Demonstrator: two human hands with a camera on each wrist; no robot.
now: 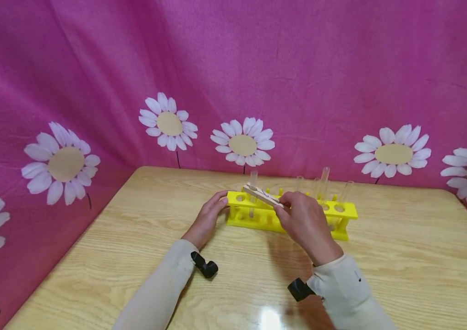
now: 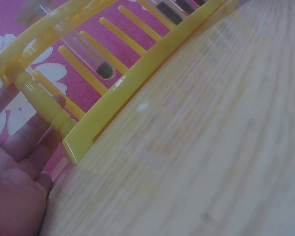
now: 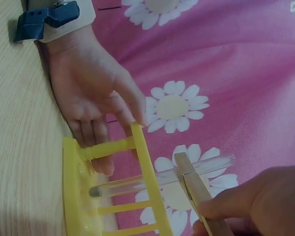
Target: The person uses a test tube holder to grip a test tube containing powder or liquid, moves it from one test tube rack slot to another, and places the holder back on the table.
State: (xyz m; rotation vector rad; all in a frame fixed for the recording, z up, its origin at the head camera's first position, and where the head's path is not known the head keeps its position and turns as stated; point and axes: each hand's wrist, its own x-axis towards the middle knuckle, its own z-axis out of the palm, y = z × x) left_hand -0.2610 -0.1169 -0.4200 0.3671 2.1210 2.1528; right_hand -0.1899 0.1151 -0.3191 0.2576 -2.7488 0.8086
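Note:
A yellow test tube rack (image 1: 350, 211) stands on the table, and my left hand (image 1: 206, 219) holds its left end. In the left wrist view the fingers lie around the end post (image 2: 37, 96). My right hand (image 1: 305, 222) pinches a wooden test tube clamp (image 3: 199, 192) between thumb and fingers. The clamp's jaws sit around the upper part of a clear test tube (image 3: 120, 187). That tube passes through a hole near the rack's left end, its bottom above the rack's base. Something dark fills its rounded tip (image 2: 104, 70).
Several other clear test tubes (image 1: 325, 176) stand in the right part of the rack, partly behind my right hand. Dark contents show in some of them (image 2: 169, 12). A pink cloth (image 1: 307, 82) with white flowers hangs behind the wooden table (image 1: 406, 238).

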